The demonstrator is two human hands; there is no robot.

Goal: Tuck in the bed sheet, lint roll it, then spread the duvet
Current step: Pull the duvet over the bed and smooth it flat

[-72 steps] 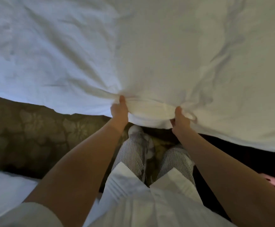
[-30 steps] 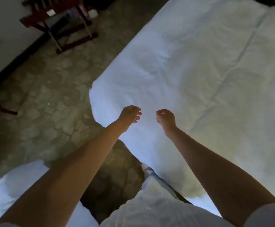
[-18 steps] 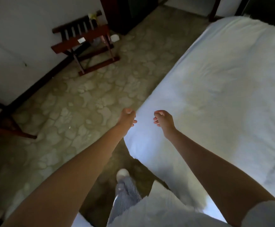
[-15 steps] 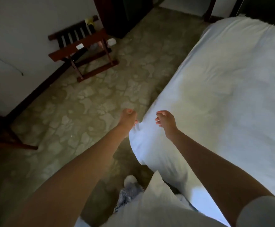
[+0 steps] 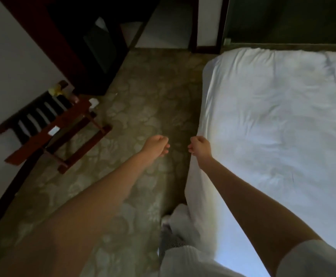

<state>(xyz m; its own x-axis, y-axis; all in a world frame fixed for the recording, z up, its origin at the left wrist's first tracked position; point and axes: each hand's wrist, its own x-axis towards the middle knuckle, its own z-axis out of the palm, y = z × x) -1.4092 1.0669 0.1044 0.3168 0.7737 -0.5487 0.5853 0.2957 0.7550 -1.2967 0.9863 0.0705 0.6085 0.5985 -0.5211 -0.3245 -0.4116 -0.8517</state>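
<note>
Two hands, left (image 5: 156, 144) and right (image 5: 200, 145) — outstretched, curled.

The left hand (image 5: 156, 144) and right hand (image 5: 200, 145), which gripped a bunched edge of the sheet (image 5: 273, 126) 2.4 s ago, have let it go. They now reach forward with curled fingers holding nothing, the left over the floor (image 5: 143, 100) and the right at the sheet's side edge. The view has swung from that bunched edge to look along the bedside, bringing the rack (image 5: 49, 126), the dark cabinet (image 5: 79, 37) and the sheet's far corner into sight.
</note>
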